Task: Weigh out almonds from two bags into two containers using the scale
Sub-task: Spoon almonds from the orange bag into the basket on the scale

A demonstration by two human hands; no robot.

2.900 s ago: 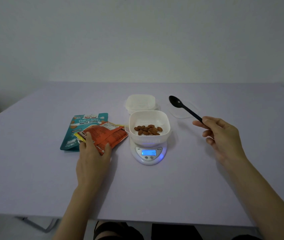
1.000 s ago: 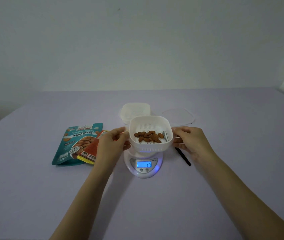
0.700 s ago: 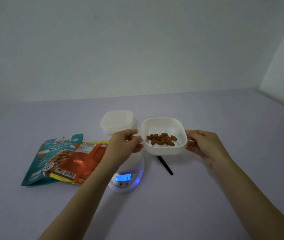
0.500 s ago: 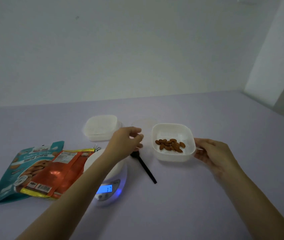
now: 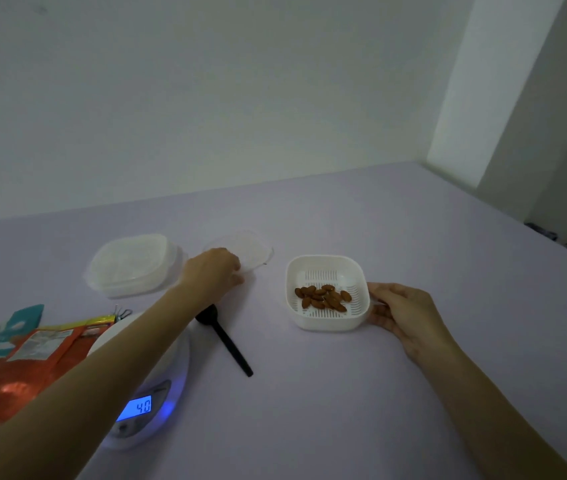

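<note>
A white slotted container (image 5: 327,320) with several almonds (image 5: 323,297) stands on the table at the right. My right hand (image 5: 403,313) grips its right rim. My left hand (image 5: 214,271) reaches across the table and touches the near edge of a clear lid (image 5: 252,249); its fingertips are hidden. The white scale (image 5: 147,403) sits bare at lower left, display lit blue. An orange bag (image 5: 29,365) lies over a teal bag (image 5: 24,315) at the far left.
A clear lidded container (image 5: 133,265) stands behind the scale. A black spoon (image 5: 226,341) lies on the table between scale and slotted container. The table's right edge (image 5: 517,223) runs beside a wall corner.
The slotted container came off the scale and now rests on the table to the right. My left hand let go of it and reached back to the clear lid. The view swung right.
</note>
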